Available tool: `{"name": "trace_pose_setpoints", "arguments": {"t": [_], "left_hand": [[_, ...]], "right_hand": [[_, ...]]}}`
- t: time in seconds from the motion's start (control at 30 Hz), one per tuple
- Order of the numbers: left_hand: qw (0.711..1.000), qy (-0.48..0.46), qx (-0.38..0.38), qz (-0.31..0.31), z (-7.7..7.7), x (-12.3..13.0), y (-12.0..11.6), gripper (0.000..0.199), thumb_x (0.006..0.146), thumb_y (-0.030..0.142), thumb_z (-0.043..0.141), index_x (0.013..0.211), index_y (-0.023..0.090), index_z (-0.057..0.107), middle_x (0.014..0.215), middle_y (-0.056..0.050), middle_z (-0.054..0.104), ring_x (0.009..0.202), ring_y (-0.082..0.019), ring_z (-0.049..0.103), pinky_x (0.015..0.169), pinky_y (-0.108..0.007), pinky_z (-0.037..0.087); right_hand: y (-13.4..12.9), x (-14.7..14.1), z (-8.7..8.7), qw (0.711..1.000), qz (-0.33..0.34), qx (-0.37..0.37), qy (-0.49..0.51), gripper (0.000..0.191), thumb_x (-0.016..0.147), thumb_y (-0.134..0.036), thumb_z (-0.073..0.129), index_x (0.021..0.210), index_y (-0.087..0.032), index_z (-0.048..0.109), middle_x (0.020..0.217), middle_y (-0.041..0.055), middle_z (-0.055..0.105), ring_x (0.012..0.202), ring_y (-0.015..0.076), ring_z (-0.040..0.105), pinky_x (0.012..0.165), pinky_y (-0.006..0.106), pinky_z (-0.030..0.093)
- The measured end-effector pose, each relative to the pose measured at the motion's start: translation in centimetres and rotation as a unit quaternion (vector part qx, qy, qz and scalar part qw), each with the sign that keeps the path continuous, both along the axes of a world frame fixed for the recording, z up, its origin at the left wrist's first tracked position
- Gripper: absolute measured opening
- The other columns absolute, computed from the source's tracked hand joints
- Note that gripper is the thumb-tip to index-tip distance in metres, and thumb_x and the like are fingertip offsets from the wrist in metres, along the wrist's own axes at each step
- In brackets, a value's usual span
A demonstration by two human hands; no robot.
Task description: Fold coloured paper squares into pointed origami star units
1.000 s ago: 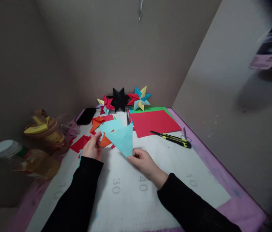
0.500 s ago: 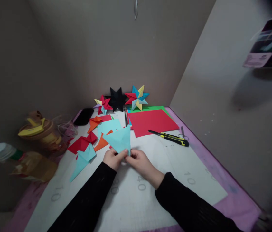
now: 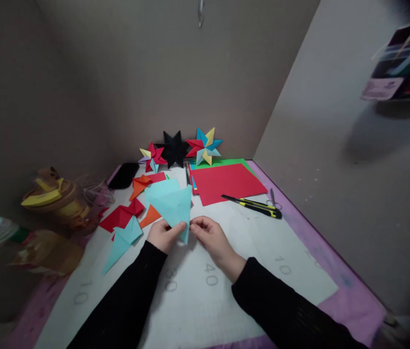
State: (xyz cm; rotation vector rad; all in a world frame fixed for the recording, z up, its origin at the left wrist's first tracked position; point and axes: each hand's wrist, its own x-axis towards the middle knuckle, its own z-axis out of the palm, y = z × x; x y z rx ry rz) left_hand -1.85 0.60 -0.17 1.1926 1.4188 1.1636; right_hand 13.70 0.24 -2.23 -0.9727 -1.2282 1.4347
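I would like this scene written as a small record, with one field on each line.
Left hand: pinches a triangular light blue paper
Right hand: beside that paper's right edge, fingertips close together; contact unclear
Left of hands: red folded paper, light blue folded piece, orange folded piece
Right side: red sheet over green sheet, utility knife, scissors
Back: black star between multicoloured stars

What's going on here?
A person is handling light-blue folded paper. The left hand pinches its lower part; the right hand is curled beside its right edge, contact unclear. Other folded pieces lie to the left, three stars stand at the back, and a cutter knife lies by a red sheet.
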Motion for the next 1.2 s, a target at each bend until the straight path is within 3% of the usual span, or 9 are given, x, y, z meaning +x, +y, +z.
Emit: {"name": "trace_pose_setpoints", "arguments": {"t": [0.17,0.43,0.57,0.67,0.73,0.8,0.9,1.03,1.2], "left_hand": [[0.994,0.053,-0.016,-0.098,0.2,1.1,-0.7,0.030,0.062,0.040,0.069,0.066,0.010,0.069,0.061,-0.004,0.067,0.057,-0.018,0.058,0.055,-0.026,0.043],[0.986,0.045,-0.044,-0.157,0.0,1.6,-0.9,0.023,0.060,0.034,0.069,0.057,0.013,0.061,0.051,0.001,0.057,0.049,-0.012,0.048,0.049,-0.023,0.035],[0.985,0.052,-0.045,-0.159,-0.3,1.5,-1.0,0.023,0.058,0.034,0.070,0.057,0.013,0.061,0.050,0.001,0.056,0.049,-0.013,0.048,0.050,-0.024,0.036],[0.992,0.057,-0.036,-0.108,-0.7,1.2,-0.7,0.027,0.058,0.039,0.070,0.057,0.013,0.064,0.052,-0.001,0.059,0.050,-0.015,0.051,0.051,-0.025,0.038],[0.997,0.046,-0.023,-0.048,-0.7,1.0,-0.5,0.030,0.058,0.043,0.069,0.057,0.013,0.065,0.054,-0.003,0.062,0.053,-0.017,0.054,0.052,-0.026,0.039],[1.000,0.018,-0.008,0.004,-0.7,0.9,-0.4,0.032,0.058,0.045,0.069,0.060,0.013,0.067,0.057,-0.003,0.065,0.056,-0.018,0.056,0.054,-0.026,0.041],[0.999,-0.012,0.007,0.034,-0.5,0.8,-0.4,0.033,0.058,0.046,0.069,0.058,0.014,0.065,0.052,0.000,0.061,0.052,-0.014,0.052,0.053,-0.025,0.039],[0.998,-0.012,0.007,0.069,-0.7,0.2,0.0,0.047,0.065,0.053,0.062,0.040,0.017,0.046,0.036,0.006,0.037,0.038,-0.007,0.031,0.041,-0.022,0.023],[0.979,-0.134,0.020,0.150,-0.5,-1.4,1.0,0.046,0.063,0.055,0.064,0.045,0.018,0.043,0.040,0.006,0.037,0.039,-0.007,0.032,0.040,-0.020,0.023]], "right_hand": [[0.2,0.1,-0.1,0.999,-0.037,-0.005,0.029,0.024,0.073,-0.033,0.063,0.062,-0.018,0.050,0.049,-0.0065,0.040,0.045,0.0075,0.032,0.044,0.022,0.024],[2.2,2.1,0.8,0.982,-0.126,-0.037,0.138,0.019,0.068,-0.027,0.067,0.061,-0.016,0.052,0.051,-0.0058,0.044,0.045,0.0065,0.037,0.045,0.021,0.026],[3.6,3.7,1.3,0.968,-0.168,-0.044,0.183,0.018,0.065,-0.027,0.069,0.064,-0.016,0.054,0.058,-0.0047,0.048,0.046,0.0049,0.037,0.043,0.019,0.024],[3.6,4.0,1.1,0.964,-0.191,-0.032,0.185,0.019,0.067,-0.029,0.068,0.066,-0.017,0.053,0.061,-0.0044,0.050,0.047,0.0049,0.039,0.042,0.018,0.026],[2.8,3.3,0.8,0.983,-0.130,-0.025,0.123,0.018,0.070,-0.032,0.065,0.068,-0.017,0.054,0.060,-0.0043,0.050,0.046,0.0055,0.039,0.041,0.018,0.026],[1.7,2.1,0.3,0.999,-0.005,-0.031,0.034,0.019,0.072,-0.035,0.063,0.070,-0.017,0.056,0.056,-0.0043,0.051,0.042,0.0060,0.038,0.039,0.019,0.025],[0.3,0.4,-0.2,0.991,0.122,-0.027,-0.051,0.026,0.072,-0.037,0.063,0.062,-0.017,0.052,0.049,-0.0054,0.046,0.041,0.0062,0.036,0.040,0.020,0.026],[-0.1,0.0,-0.2,0.990,0.110,-0.019,-0.082,0.030,0.073,-0.036,0.062,0.057,-0.017,0.044,0.048,-0.0055,0.043,0.044,0.0066,0.035,0.043,0.020,0.026],[-0.1,0.6,0.6,0.985,0.132,-0.024,-0.105,0.029,0.073,-0.034,0.062,0.058,-0.017,0.043,0.050,-0.0059,0.040,0.045,0.0063,0.031,0.043,0.020,0.023]]}}
